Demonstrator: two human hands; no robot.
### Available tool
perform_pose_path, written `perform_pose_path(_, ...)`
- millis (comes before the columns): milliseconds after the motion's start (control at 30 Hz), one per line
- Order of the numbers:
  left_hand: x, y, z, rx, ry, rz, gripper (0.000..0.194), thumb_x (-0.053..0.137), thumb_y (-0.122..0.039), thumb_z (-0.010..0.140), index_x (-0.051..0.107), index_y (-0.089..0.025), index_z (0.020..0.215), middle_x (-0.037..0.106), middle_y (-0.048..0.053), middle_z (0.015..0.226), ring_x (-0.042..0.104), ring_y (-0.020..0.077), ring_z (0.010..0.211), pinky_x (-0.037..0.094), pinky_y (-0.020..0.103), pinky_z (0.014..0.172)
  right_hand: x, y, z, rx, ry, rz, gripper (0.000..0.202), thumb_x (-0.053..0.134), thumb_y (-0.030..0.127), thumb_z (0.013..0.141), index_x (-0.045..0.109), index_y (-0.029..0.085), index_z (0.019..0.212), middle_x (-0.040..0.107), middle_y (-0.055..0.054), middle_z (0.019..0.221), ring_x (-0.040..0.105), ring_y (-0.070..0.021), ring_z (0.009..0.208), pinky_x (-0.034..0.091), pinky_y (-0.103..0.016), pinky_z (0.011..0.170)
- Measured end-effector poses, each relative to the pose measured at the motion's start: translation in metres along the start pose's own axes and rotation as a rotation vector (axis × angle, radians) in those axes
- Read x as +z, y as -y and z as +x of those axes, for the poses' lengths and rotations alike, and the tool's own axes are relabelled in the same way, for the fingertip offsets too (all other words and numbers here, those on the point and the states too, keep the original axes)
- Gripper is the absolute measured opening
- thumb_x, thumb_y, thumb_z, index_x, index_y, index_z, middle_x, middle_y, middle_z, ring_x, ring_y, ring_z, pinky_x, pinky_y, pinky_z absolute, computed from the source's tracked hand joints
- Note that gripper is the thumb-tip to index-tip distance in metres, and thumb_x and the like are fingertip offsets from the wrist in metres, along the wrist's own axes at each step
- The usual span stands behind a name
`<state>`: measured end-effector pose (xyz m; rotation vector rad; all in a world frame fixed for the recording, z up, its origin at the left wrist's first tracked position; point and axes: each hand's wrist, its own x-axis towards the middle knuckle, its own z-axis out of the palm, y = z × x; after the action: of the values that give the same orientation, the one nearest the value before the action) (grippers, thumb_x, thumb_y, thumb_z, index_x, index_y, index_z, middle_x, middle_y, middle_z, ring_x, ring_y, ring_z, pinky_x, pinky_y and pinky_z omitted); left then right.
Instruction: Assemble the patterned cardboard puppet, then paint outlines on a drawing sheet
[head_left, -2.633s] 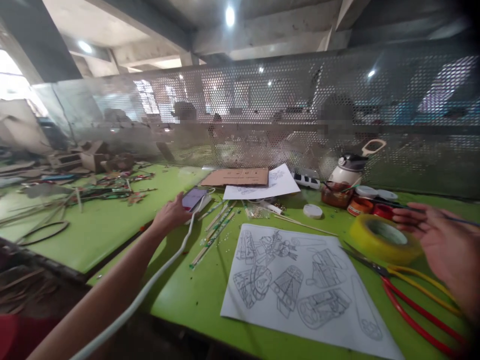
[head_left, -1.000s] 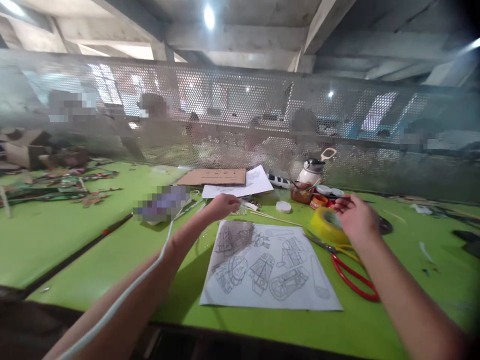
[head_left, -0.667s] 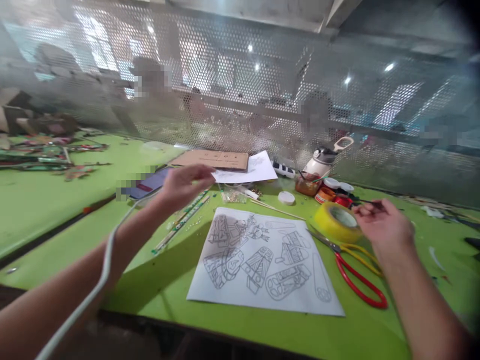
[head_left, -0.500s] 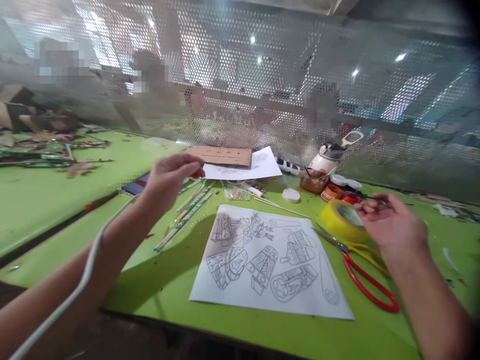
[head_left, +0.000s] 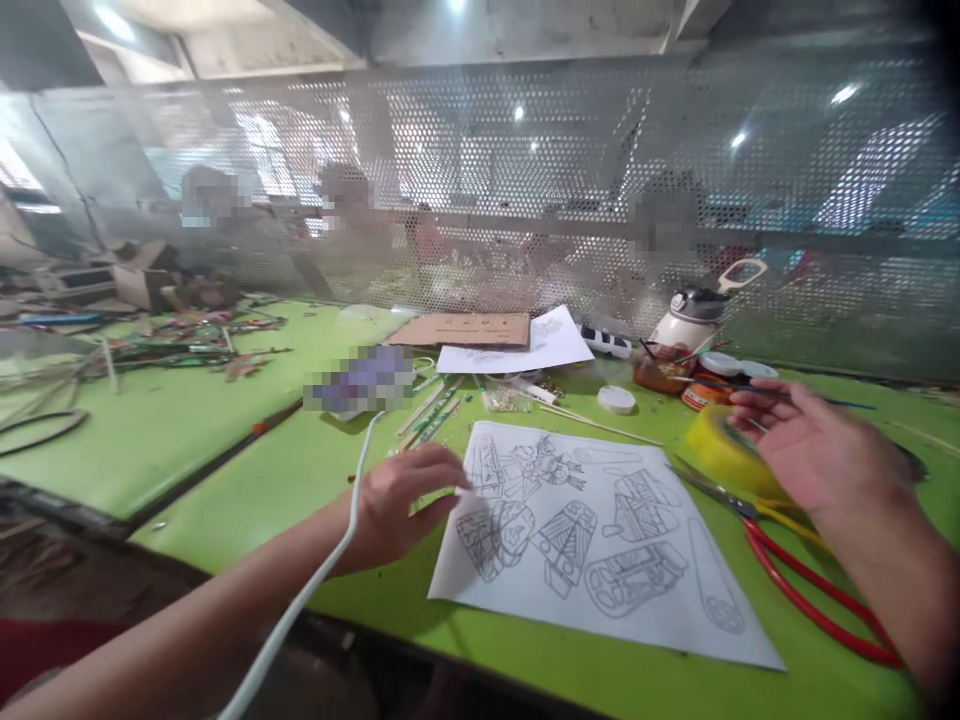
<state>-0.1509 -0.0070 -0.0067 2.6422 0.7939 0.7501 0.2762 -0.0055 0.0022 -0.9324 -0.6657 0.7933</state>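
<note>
A white sheet with printed line drawings lies on the green table in front of me. My left hand is at the sheet's upper left edge, thumb and fingers apart, with nothing in it. My right hand holds a thin dark paintbrush that points out sideways between the fingers. Under and beside that hand are a roll of yellow tape and red-handled scissors. The scissors' blades lie close to the sheet's right edge.
Behind the sheet lie cardboard, more paper, thin sticks and a white lid. Paint pots and a white bottle stand at back right. A phone trails a white cable. Scraps cover the far left.
My left hand has come down and right, from above the table to the sheet's edge. My right hand still holds the paintbrush. The view has swung left and up.
</note>
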Motion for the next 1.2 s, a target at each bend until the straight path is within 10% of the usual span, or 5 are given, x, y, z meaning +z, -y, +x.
perform_pose_path(200,-0.077,0.048,-0.088,-0.44,-0.19,0.171,0.018,0.054,-0.036,0.079,0.069,-0.028,0.084,0.07,0.001,0.083,0.063,0.0182,0.074,0.051,0.026,0.066,-0.007,-0.001,0.003,-0.043,0.05,-0.019,0.034,0.037,0.019,0.091,0.068,0.01,0.081,0.065,-0.012,0.076,0.066,-0.0169,0.066,0.057,-0.026,0.059)
perform_pose_path(300,-0.108,0.081,-0.089,-0.665,-0.171,0.38,0.033,0.048,-0.051,0.075,0.068,-0.025,0.079,0.07,0.001,0.083,0.063,0.0187,0.071,0.05,0.028,0.066,-0.012,-0.004,0.005,-0.03,0.06,-0.016,0.034,0.038,0.019,0.092,0.068,0.01,0.082,0.065,-0.011,0.077,0.066,-0.0167,0.067,0.058,-0.025,0.06)
perform_pose_path(400,-0.118,0.109,-0.057,-0.861,-0.173,0.507,0.063,0.044,-0.062,0.076,0.055,-0.022,0.123,0.064,0.007,0.114,0.065,0.0226,0.086,0.05,0.033,0.076,-0.013,-0.006,0.006,-0.019,0.063,-0.008,0.033,0.039,0.019,0.091,0.069,0.011,0.082,0.065,-0.011,0.077,0.066,-0.0167,0.069,0.058,-0.025,0.06)
perform_pose_path(633,-0.099,0.16,0.005,-0.925,0.266,0.616,0.104,0.05,-0.077,0.068,0.018,-0.017,0.147,0.06,0.021,0.118,0.058,0.0358,0.104,0.045,0.042,0.082,-0.012,-0.002,0.004,-0.025,0.03,-0.007,0.032,0.04,0.02,0.091,0.068,0.011,0.081,0.065,-0.011,0.078,0.066,-0.0169,0.069,0.057,-0.025,0.059)
perform_pose_path(1200,-0.133,0.206,-0.004,-0.679,0.386,0.454,0.099,0.064,-0.025,0.059,0.019,-0.01,0.146,0.048,0.014,0.136,0.053,0.0245,0.114,0.04,0.032,0.097,-0.015,-0.003,0.006,-0.024,0.083,0.002,0.028,0.044,0.021,0.09,0.069,0.011,0.084,0.065,-0.011,0.08,0.065,-0.0172,0.071,0.057,-0.026,0.06)
